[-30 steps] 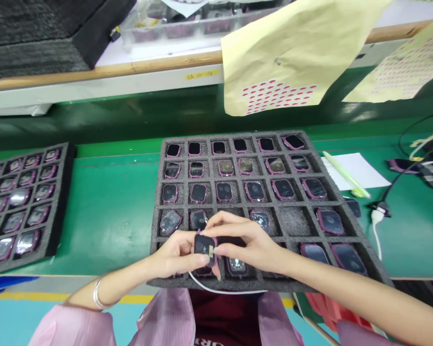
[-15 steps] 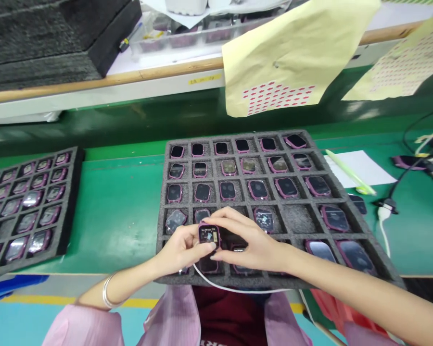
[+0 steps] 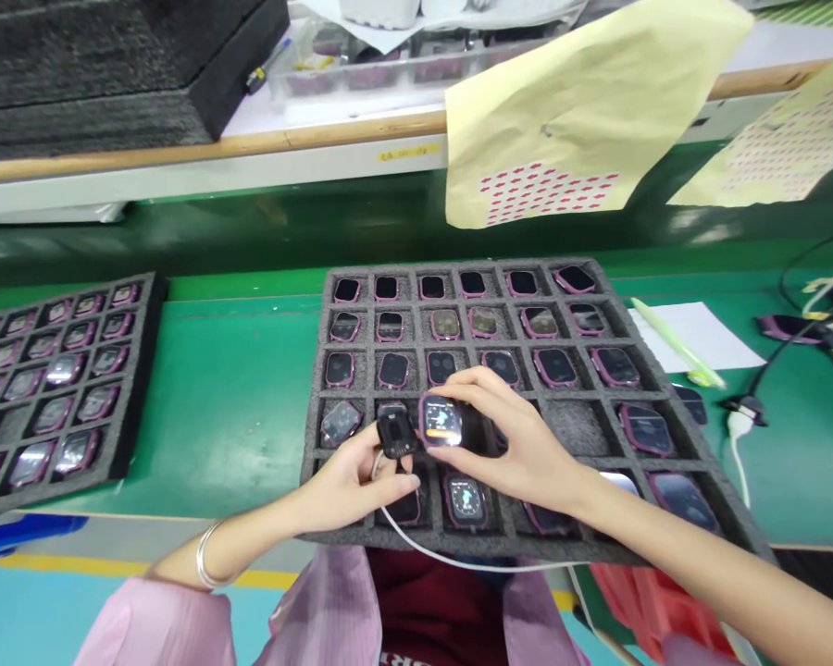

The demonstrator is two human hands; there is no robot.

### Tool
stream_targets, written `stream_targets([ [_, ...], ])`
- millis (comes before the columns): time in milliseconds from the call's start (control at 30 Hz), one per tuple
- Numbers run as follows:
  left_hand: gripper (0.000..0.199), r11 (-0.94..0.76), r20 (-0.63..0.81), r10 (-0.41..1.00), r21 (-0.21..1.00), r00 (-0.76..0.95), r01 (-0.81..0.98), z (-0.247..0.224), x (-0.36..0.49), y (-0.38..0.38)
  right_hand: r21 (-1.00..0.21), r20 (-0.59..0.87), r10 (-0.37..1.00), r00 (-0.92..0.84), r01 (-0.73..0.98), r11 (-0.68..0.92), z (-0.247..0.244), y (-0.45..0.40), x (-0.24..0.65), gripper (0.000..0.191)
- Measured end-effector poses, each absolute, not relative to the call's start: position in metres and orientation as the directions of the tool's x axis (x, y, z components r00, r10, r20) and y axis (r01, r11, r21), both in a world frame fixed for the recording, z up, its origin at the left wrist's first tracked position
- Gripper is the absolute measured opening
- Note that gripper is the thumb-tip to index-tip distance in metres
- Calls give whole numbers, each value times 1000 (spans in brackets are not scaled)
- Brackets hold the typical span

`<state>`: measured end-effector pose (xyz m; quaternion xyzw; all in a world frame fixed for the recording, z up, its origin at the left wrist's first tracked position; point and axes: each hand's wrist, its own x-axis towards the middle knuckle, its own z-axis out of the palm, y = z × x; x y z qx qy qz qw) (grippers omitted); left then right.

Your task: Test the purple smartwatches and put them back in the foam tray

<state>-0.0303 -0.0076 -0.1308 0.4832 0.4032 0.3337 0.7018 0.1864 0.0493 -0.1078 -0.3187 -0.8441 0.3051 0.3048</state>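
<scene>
In my right hand point(image 3: 506, 439) is a purple-rimmed smartwatch body point(image 3: 441, 420) without a strap, its screen lit, gripped between thumb and fingers. My left hand point(image 3: 354, 486) pinches a small black charger point(image 3: 396, 431), from which a white cable point(image 3: 451, 555) curves down and off to the right. A narrow gap separates watch and charger. Both are above a grey foam tray point(image 3: 576, 425) with many similar watches in its compartments. One watch point(image 3: 466, 499) in the front row shows a lit face. My hands hide part of the two front rows.
A second foam tray of watches point(image 3: 62, 370) lies at the left. Right of the main tray are a white paper point(image 3: 726, 335), a pale green pen point(image 3: 673, 340) and a cable plug point(image 3: 740, 421). Yellow sheets point(image 3: 583, 102) hang from the shelf edge point(image 3: 284, 148) above.
The watch has come off the charger and moved right in my right hand. My left hand keeps the charger, whose black face now shows.
</scene>
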Motion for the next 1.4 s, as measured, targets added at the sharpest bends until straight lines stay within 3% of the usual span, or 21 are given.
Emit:
stream_targets([
  [100, 36, 310, -238, 898, 939, 371, -147, -125, -38, -11, -534, 200, 713, -672, 536, 654, -112, 51, 202, 35],
  [167, 33, 329, -256, 897, 930, 360, -160, -121, -44, -15, -453, 175, 690, -702, 565, 690, -113, 52, 208, 36],
  [300, 30, 355, -298, 888, 929, 351, -110, -119, -52, -24, -372, 197, 591, -783, 498, 784, -103, 60, 190, 26],
  [433, 26, 351, -289, 869, 932, 402, -87, -122, -53, -23, -254, 50, 442, -896, 416, 873, -99, 71, 149, 26],
  [533, 26, 350, -271, 855, 930, 441, -107, -125, -54, -20, -179, 7, 427, -904, 419, 890, -104, 73, 133, 21],
  [600, 29, 358, -266, 857, 923, 442, -138, -127, -55, -19, -219, 20, 466, -885, 450, 865, -108, 74, 136, 24],
  [733, 30, 365, -269, 864, 917, 425, -162, -130, -56, -19, -480, 78, 561, -824, 462, 746, -101, 77, 152, 37],
  [833, 36, 383, -281, 851, 910, 445, -159, -130, -57, -19, -601, 145, 609, -779, 420, 680, -87, 72, 154, 36],
  [967, 52, 370, -280, 857, 919, 433, -137, -129, -56, -19, -562, 185, 502, -845, 328, 760, -81, 54, 140, 38],
  [1067, 48, 316, -263, 905, 941, 335, -117, -130, -52, -20, -442, 189, 447, -874, 330, 834, -89, 45, 131, 40],
  [1133, 42, 331, -296, 911, 940, 288, -79, -130, -49, -22, -424, 194, 440, -877, 329, 844, -97, 45, 129, 43],
  [1300, 37, 341, -324, 915, 940, 240, -33, -128, -46, -23, -475, 244, 455, -856, 304, 826, -109, 47, 132, 43],
  [1400, 33, 302, -282, 930, 952, 237, -51, -125, -47, -22, -588, 269, 489, -830, 260, 766, -114, 45, 132, 41],
])
